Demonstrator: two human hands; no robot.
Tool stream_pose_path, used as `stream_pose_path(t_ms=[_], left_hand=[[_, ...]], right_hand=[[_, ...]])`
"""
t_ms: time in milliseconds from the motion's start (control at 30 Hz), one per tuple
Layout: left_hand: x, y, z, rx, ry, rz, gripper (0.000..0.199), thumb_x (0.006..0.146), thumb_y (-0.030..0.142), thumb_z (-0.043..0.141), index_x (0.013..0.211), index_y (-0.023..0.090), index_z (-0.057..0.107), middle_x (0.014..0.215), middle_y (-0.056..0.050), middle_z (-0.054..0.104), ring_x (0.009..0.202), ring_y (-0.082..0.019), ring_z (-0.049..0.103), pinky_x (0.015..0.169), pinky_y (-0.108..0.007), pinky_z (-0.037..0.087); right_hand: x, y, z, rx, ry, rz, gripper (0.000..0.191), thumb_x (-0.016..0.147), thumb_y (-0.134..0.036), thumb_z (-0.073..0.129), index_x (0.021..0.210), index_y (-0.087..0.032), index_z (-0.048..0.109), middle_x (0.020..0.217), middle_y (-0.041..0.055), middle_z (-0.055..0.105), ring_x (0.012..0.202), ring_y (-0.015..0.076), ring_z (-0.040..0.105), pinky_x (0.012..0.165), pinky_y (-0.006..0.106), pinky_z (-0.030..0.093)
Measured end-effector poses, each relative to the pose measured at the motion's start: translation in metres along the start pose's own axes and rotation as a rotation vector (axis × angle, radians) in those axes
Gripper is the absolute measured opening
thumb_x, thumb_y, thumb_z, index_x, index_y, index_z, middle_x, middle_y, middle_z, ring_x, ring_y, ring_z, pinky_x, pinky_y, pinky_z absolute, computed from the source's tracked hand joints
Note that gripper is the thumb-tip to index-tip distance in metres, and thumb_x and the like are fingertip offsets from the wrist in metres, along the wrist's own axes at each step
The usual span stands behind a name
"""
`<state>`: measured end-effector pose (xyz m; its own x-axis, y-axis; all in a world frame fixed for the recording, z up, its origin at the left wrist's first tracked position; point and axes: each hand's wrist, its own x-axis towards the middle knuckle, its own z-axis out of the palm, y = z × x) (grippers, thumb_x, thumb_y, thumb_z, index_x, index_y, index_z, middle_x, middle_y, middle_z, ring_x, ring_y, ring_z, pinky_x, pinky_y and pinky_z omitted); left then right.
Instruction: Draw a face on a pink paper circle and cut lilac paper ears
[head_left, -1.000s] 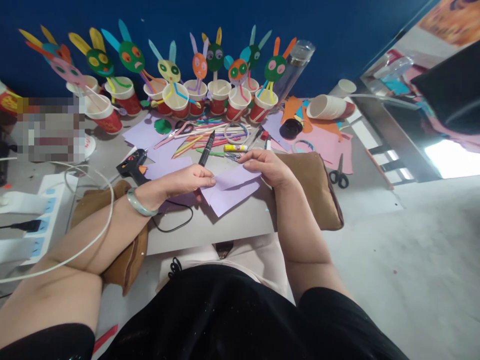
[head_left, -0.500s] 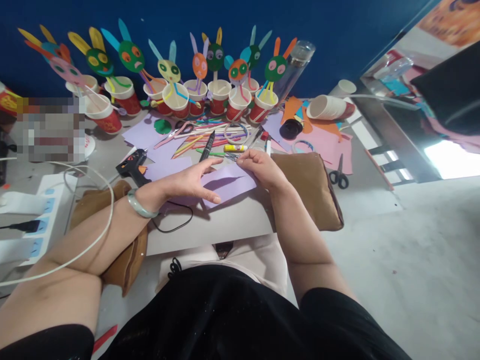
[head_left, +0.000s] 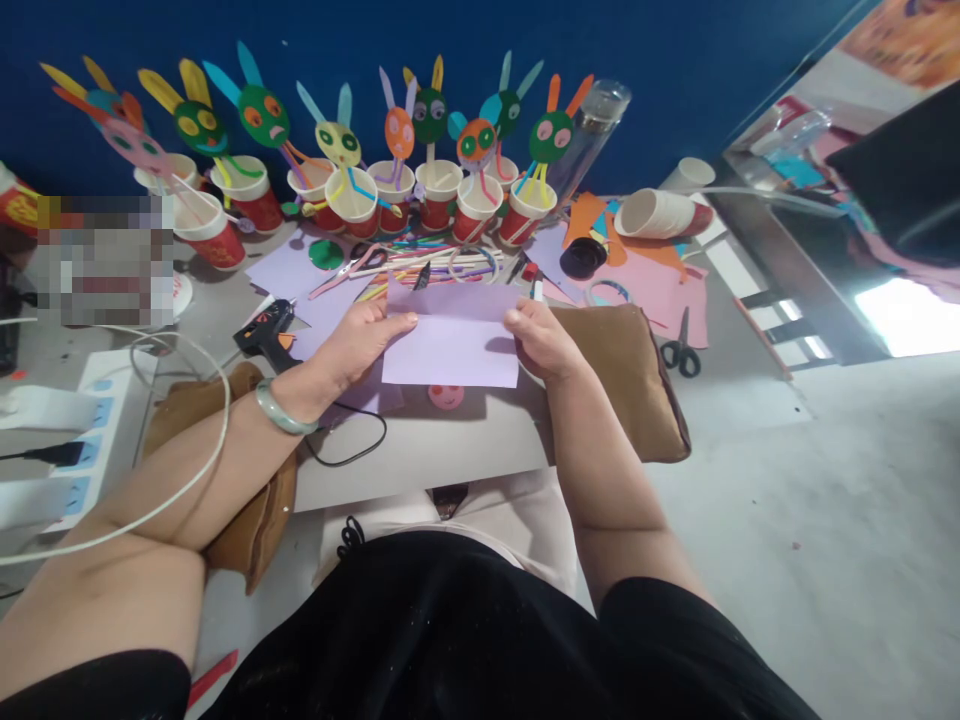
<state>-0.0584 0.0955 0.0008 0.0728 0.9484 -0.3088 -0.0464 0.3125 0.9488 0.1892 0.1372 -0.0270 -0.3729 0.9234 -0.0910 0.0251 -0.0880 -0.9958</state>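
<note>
A dark blue wall (head_left: pixel 675 80) rises behind the grey surface (head_left: pixel 480 450). To the surface's right spreads a pale, faintly speckled floor (head_left: pixel 787 540). Farther right of the surface stands grey furniture (head_left: pixel 806 255), beside a glaring white patch of light (head_left: pixel 911 315).

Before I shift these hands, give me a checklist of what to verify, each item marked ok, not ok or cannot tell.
1. Left hand gripping the purple sheet: ok, thumb on its left end.
2. Right hand gripping too: ok, thumb at its right end.
3. Pink disc fully in sight: not ok, the sheet's near edge hides part of it.
4. Black marker fully in sight: not ok, the sheet hides its lower part.
5. Glue gun cool: cannot tell, nothing visible shows its heat.
6. Scissors uncovered: ok, they lie to the right of the brown cushion.
</note>
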Motion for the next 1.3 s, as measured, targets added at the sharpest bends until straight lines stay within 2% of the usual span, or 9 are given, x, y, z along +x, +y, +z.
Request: stream_pose_path(t_ms=[200,400,533,767,900,1000,1100,1200,1300], left_hand=[[0.002,-0.004,0.0,0.015,-0.044,-0.001,0.023,0.078,0.038,0.076,0.078,0.015,0.071,0.07,-0.002,0.071,0.067,-0.015,0.066,0.066,-0.027,0.053],[-0.001,0.004,0.002,-0.019,-0.031,0.076,0.022,0.075,0.023,0.069,0.095,0.016,0.076,0.087,-0.003,0.076,0.085,-0.018,0.069,0.077,-0.029,0.055],[-0.002,0.009,0.003,0.006,0.015,0.047,0.023,0.077,0.022,0.06,0.092,0.018,0.077,0.086,-0.003,0.073,0.075,-0.016,0.066,0.067,-0.027,0.052],[0.003,0.002,-0.001,-0.046,0.03,0.001,0.033,0.083,0.047,0.069,0.096,0.017,0.074,0.088,-0.005,0.072,0.073,-0.017,0.067,0.066,-0.029,0.054],[0.004,-0.001,-0.002,-0.035,0.04,-0.033,0.035,0.069,0.024,0.081,0.101,0.016,0.071,0.075,0.001,0.071,0.064,-0.013,0.065,0.063,-0.025,0.053],[0.003,-0.002,-0.001,-0.016,0.033,-0.048,0.031,0.071,0.022,0.08,0.099,0.015,0.069,0.07,0.002,0.07,0.059,-0.012,0.062,0.059,-0.023,0.051],[0.001,-0.005,0.0,0.046,-0.041,-0.049,0.029,0.071,0.025,0.082,0.095,0.014,0.07,0.065,0.002,0.068,0.055,-0.01,0.059,0.054,-0.021,0.046],[-0.001,-0.011,0.001,0.136,-0.116,-0.028,0.028,0.072,0.029,0.082,0.091,0.014,0.071,0.061,0.002,0.065,0.051,-0.009,0.054,0.049,-0.02,0.039],[-0.004,-0.016,0.003,0.201,-0.177,-0.02,0.027,0.073,0.033,0.081,0.09,0.014,0.071,0.058,0.003,0.062,0.048,-0.009,0.05,0.046,-0.02,0.034]], right_hand=[[-0.008,-0.006,0.004,0.027,-0.024,-0.012,0.046,0.066,-0.053,0.092,0.093,-0.019,0.078,0.081,0.0027,0.075,0.073,0.0178,0.069,0.065,0.029,0.054],[-0.004,-0.006,0.004,0.079,0.075,-0.017,0.026,0.065,-0.037,0.089,0.086,-0.023,0.083,0.082,0.0011,0.078,0.071,0.016,0.068,0.063,0.028,0.054],[-0.005,-0.007,0.004,0.048,0.094,-0.065,0.013,0.067,-0.034,0.085,0.076,-0.025,0.083,0.088,0.0027,0.08,0.077,0.0181,0.071,0.067,0.03,0.057],[-0.005,-0.004,0.007,-0.224,0.065,-0.225,0.013,0.077,-0.021,0.074,0.079,-0.027,0.085,0.088,0.0023,0.081,0.095,0.0241,0.074,0.094,0.041,0.059],[-0.006,-0.009,-0.001,-0.253,-0.115,-0.274,0.012,0.08,-0.031,0.078,0.088,-0.026,0.086,0.095,0.0047,0.081,0.099,0.026,0.074,0.098,0.042,0.057],[-0.007,-0.014,-0.013,-0.167,-0.342,-0.292,0.043,0.073,-0.058,0.085,0.097,-0.022,0.085,0.113,0.01,0.08,0.113,0.0313,0.071,0.106,0.046,0.053],[-0.007,-0.015,-0.017,-0.042,-0.304,-0.275,0.063,0.074,-0.081,0.073,0.09,-0.02,0.083,0.116,0.0124,0.079,0.116,0.0315,0.07,0.105,0.045,0.053],[-0.004,-0.011,-0.008,-0.136,-0.227,-0.14,0.055,0.079,-0.074,0.075,0.087,-0.019,0.081,0.096,0.0093,0.08,0.093,0.023,0.072,0.088,0.036,0.056],[-0.003,-0.007,0.007,-0.261,-0.288,0.0,0.048,0.076,-0.064,0.082,0.085,-0.017,0.079,0.079,0.0046,0.075,0.074,0.0165,0.066,0.071,0.029,0.051]])
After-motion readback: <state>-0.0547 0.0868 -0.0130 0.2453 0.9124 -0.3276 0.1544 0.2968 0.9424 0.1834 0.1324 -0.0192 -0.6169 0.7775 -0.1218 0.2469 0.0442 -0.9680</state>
